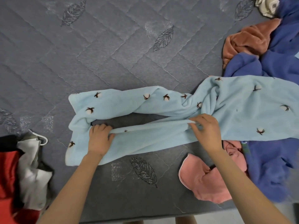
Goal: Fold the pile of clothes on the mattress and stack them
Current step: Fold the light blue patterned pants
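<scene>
While the left hand (99, 138) and right hand (205, 128) pinch its near fold, the light-blue towel (161, 139) lies twisted across the mattress (113, 54).
Open room lies far and left; the clothes pile (283, 46) crowds the right.

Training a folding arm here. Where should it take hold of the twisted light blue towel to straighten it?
Grip the light blue fleece towel by its exposed left-end corners, coming from the left; its right end is twisted and draped over the blue clothes.
</scene>
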`<action>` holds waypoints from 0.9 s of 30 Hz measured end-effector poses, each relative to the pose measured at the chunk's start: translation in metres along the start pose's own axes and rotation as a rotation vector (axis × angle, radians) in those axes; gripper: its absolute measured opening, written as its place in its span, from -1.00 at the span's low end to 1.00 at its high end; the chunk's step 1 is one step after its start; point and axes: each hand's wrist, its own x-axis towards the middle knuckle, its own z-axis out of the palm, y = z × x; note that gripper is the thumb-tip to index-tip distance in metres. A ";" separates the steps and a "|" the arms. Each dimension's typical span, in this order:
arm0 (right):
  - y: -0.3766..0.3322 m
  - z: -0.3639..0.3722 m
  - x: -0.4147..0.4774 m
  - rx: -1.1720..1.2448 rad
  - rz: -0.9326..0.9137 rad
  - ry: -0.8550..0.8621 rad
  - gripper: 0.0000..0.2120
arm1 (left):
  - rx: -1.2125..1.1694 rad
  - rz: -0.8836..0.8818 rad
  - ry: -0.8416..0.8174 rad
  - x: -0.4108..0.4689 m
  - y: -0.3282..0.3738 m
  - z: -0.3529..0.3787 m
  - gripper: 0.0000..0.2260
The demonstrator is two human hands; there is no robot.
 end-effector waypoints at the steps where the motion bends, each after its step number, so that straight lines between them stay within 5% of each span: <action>1: 0.000 -0.001 0.000 0.021 0.013 0.008 -0.92 | 0.008 0.036 0.017 0.000 0.002 -0.003 -0.57; 7: -0.009 -0.023 -0.003 0.248 0.255 0.106 -0.91 | -0.329 -0.035 -0.005 0.005 0.059 -0.034 -0.74; 10: -0.005 -0.042 -0.001 0.355 0.388 0.152 -0.90 | -0.559 -0.013 -0.011 0.016 0.122 -0.045 -0.65; 14: 0.017 -0.075 0.004 0.435 0.438 0.126 -0.95 | -0.871 0.046 -0.196 0.022 0.219 -0.035 -0.91; 18: 0.052 -0.099 -0.003 0.252 0.475 -0.131 -0.90 | -0.913 0.175 -0.494 0.000 0.306 -0.009 -0.60; 23: 0.074 -0.115 -0.009 0.167 0.597 -0.163 -0.90 | -0.900 0.259 -0.651 -0.029 0.360 0.013 -0.73; 27: 0.064 -0.109 -0.007 0.142 0.544 -0.157 -0.92 | -0.905 0.088 -0.567 -0.007 0.337 0.020 -0.82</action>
